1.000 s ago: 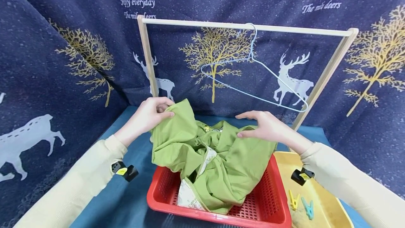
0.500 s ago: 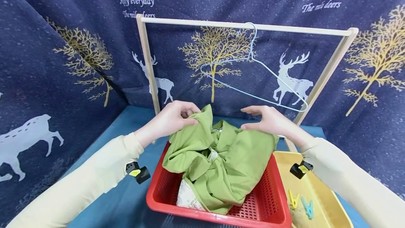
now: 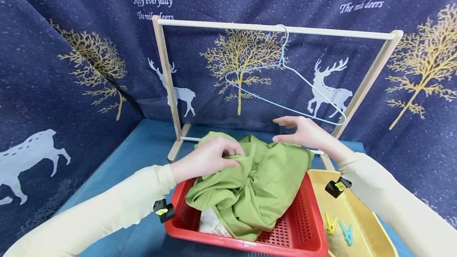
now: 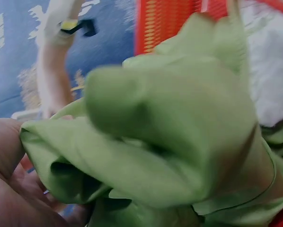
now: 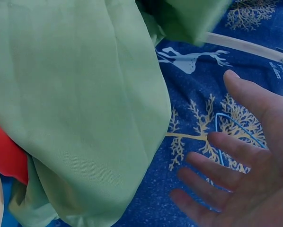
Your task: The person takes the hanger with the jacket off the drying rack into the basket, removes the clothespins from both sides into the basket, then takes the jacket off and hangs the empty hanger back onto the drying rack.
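A green zip jacket (image 3: 275, 185) lies bunched in a red basket (image 3: 228, 239), part of its white lining showing at the front. My left hand (image 3: 210, 158) pinches a fold on the jacket's left side between thumb and fingers. In the left wrist view, the cloth of the jacket (image 4: 179, 123) bulges up before the left hand (image 4: 11, 170) and hides some of its fingers. Over the jacket's right side hovers my right hand (image 3: 303, 132). In the right wrist view, the right hand (image 5: 245, 165) has spread fingers, apart from the cloth.
Behind the basket stands a wooden rack (image 3: 228, 26) with a pale blue wire hanger (image 3: 264, 100) hooked on its bar. To the right is a yellow tray (image 3: 360, 217) holding a yellow clothespin (image 3: 331, 224) and a teal clothespin (image 3: 346, 232). A patterned dark blue cloth (image 3: 82, 11) hangs behind.
My left hand has moved right and down, folding the jacket's left side inward over the middle. The collar print and zip top are now covered. My right hand has shifted only slightly.
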`<state>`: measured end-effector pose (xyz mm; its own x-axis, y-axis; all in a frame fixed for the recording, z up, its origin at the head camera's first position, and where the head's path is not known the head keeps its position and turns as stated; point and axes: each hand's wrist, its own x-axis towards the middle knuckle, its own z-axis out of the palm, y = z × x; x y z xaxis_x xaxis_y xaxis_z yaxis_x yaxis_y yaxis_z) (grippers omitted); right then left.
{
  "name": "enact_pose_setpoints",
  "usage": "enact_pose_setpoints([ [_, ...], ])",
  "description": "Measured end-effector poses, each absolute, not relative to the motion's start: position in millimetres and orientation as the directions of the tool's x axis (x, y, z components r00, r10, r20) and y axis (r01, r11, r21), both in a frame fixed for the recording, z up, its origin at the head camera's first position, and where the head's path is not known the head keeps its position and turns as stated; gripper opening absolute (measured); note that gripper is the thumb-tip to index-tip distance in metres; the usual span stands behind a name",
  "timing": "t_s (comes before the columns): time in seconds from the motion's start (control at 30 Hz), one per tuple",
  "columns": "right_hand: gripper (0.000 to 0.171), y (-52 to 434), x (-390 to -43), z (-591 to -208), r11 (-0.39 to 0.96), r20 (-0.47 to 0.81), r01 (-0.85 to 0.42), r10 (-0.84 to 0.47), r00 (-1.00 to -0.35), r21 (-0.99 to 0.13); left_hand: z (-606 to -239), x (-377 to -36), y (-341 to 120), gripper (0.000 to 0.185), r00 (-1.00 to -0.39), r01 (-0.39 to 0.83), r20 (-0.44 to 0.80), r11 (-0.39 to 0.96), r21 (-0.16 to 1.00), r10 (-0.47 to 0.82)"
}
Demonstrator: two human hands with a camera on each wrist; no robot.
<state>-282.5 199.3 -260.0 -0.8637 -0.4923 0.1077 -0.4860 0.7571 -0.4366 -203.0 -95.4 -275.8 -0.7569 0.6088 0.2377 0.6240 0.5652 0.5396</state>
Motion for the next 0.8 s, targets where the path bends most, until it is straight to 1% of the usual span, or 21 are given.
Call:
enact_pose_setpoints([
  [0.1,0.063,199.6,-283.5,-259.7,0.76,0.097,-0.471,-0.483,-0.87,-0.448,-284.9,-201.6,-91.8,0.015,-0.739,0.639,0.207,0.572,0.514,0.641],
  [0.33,0.063,199.5,-287.0,-263.1,0.757,0.091,-0.473,-0.488,-0.868,-0.451,-287.8,-202.7,-88.9,0.015,-0.727,0.632,0.149,0.567,0.529,0.671],
  [0.57,0.062,199.3,-289.2,-267.8,0.761,0.089,-0.475,-0.49,-0.867,-0.441,-288.1,-203.4,-86.2,0.016,-0.707,0.654,0.097,0.596,0.465,0.7],
  [0.8,0.061,196.8,-289.3,-273.8,0.762,0.104,-0.492,-0.498,-0.861,-0.422,-292.3,-199.7,-78.7,0.014,-0.691,0.643,0.022,0.601,0.474,0.722],
])
